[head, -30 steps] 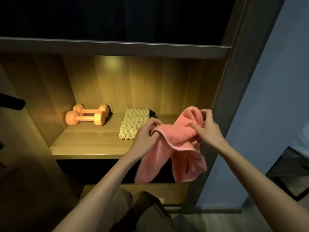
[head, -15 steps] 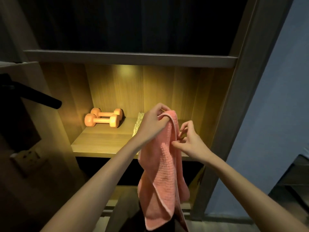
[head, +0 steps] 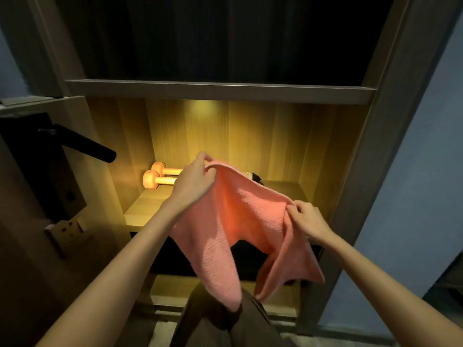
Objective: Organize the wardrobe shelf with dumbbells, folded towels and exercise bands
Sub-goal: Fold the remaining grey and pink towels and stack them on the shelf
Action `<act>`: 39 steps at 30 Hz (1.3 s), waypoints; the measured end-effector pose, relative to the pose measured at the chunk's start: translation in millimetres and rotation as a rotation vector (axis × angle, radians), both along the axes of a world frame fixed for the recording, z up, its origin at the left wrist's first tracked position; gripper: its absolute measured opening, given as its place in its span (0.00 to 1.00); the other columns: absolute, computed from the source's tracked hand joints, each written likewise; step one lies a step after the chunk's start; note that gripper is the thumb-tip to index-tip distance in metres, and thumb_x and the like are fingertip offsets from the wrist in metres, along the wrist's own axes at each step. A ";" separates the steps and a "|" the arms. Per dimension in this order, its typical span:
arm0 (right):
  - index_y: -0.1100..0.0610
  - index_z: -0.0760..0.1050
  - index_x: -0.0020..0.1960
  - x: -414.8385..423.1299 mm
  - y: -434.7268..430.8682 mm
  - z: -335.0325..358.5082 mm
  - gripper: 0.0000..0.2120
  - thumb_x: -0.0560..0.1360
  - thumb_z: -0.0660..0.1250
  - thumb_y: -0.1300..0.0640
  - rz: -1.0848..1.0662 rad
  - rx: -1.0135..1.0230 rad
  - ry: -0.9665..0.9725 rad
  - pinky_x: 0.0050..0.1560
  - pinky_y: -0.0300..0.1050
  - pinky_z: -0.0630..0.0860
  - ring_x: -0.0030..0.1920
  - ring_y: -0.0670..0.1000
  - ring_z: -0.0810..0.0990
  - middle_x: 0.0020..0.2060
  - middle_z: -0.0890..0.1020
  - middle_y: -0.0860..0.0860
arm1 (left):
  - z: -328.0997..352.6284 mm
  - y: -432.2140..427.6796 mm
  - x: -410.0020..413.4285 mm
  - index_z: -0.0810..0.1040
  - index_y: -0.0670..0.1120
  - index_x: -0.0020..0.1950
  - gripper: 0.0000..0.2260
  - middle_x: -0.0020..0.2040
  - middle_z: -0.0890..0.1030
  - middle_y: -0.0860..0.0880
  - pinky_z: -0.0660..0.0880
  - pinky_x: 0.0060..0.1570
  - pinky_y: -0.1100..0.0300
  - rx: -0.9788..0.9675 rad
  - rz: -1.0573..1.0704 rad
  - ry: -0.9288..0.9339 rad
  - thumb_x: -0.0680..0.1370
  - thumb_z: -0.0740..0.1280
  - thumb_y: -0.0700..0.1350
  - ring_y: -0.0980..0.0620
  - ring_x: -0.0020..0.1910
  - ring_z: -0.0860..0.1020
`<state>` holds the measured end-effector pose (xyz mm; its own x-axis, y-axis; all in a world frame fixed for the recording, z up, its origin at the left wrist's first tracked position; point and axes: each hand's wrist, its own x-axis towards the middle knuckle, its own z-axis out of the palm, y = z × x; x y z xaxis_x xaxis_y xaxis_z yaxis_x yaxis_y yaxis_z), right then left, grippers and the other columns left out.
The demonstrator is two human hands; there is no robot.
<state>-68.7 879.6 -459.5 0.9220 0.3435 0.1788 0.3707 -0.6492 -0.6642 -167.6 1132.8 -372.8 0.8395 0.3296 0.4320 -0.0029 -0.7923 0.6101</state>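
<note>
A pink towel (head: pixel 240 221) hangs spread out in front of the lit wardrobe shelf (head: pixel 142 211). My left hand (head: pixel 195 181) pinches its upper left corner, raised higher. My right hand (head: pixel 308 219) pinches the top edge lower and to the right. Two orange dumbbells (head: pixel 157 177) lie side by side at the shelf's back left. Behind the towel's top edge only a sliver of a folded beige towel (head: pixel 248 174) shows, with something dark (head: pixel 256 177) beside it.
A dark door with a black lever handle (head: pixel 85 145) stands open at the left. The wardrobe's grey side post (head: pixel 363 171) rises at the right, with a blue wall (head: pixel 413 184) beyond. A lower shelf (head: pixel 170 286) lies below. My knees (head: pixel 225 321) are at the bottom.
The towel, bunched a second ago and then hanging in a narrow strip, is now pulled wide between my hands. My right hand has slid right and down along the edge.
</note>
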 end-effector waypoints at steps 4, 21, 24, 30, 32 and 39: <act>0.51 0.79 0.43 1.6 12.5 35.6 0.11 0.80 0.61 0.51 0.055 0.121 -0.133 0.35 0.39 0.69 0.38 0.43 0.77 0.37 0.81 0.45 | -8.1 8.5 0.9 0.66 0.49 0.67 0.22 0.44 0.78 0.47 0.73 0.42 0.57 0.025 -0.080 0.231 0.77 0.67 0.54 0.49 0.42 0.77; 0.54 0.79 0.52 6.5 23.9 66.3 0.10 0.76 0.67 0.49 0.476 -0.057 0.129 0.43 0.42 0.79 0.44 0.48 0.82 0.46 0.82 0.50 | -14.5 1.0 32.2 0.82 0.49 0.56 0.15 0.51 0.83 0.49 0.72 0.45 0.60 -0.134 -0.127 0.081 0.78 0.58 0.40 0.51 0.51 0.77; 0.55 0.80 0.49 14.4 13.8 54.0 0.12 0.76 0.67 0.47 0.444 -0.110 0.152 0.43 0.45 0.79 0.43 0.50 0.82 0.45 0.83 0.51 | -19.4 21.9 33.7 0.83 0.48 0.55 0.16 0.52 0.82 0.49 0.73 0.48 0.58 -0.274 -0.024 0.054 0.78 0.57 0.40 0.51 0.52 0.76; 0.53 0.81 0.48 24.6 4.7 42.0 0.11 0.75 0.68 0.46 0.320 0.072 0.167 0.38 0.34 0.75 0.42 0.48 0.82 0.42 0.82 0.49 | -31.8 42.9 33.4 0.79 0.46 0.47 0.08 0.40 0.77 0.47 0.71 0.36 0.60 -0.486 0.098 0.030 0.79 0.60 0.41 0.49 0.39 0.74; 0.54 0.80 0.47 25.7 9.0 43.7 0.11 0.74 0.69 0.46 0.242 0.182 0.136 0.35 0.33 0.74 0.40 0.45 0.82 0.42 0.82 0.48 | -31.1 41.4 33.6 0.78 0.48 0.49 0.05 0.41 0.77 0.44 0.73 0.34 0.61 -0.642 0.059 0.099 0.79 0.64 0.39 0.48 0.38 0.74; 0.54 0.65 0.59 10.1 35.2 53.5 0.15 0.77 0.67 0.56 0.219 0.440 0.183 0.34 0.40 0.78 0.44 0.54 0.83 0.51 0.78 0.55 | -24.3 23.7 32.4 0.77 0.44 0.63 0.16 0.50 0.78 0.46 0.74 0.40 0.61 -0.920 -0.126 0.240 0.77 0.65 0.33 0.54 0.42 0.75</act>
<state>-58.5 914.8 -405.9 0.8668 0.4599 0.1926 0.3190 -0.2146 -0.9231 -135.2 1156.5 -397.1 0.9242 0.3557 -0.1388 0.1504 -0.0050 0.9886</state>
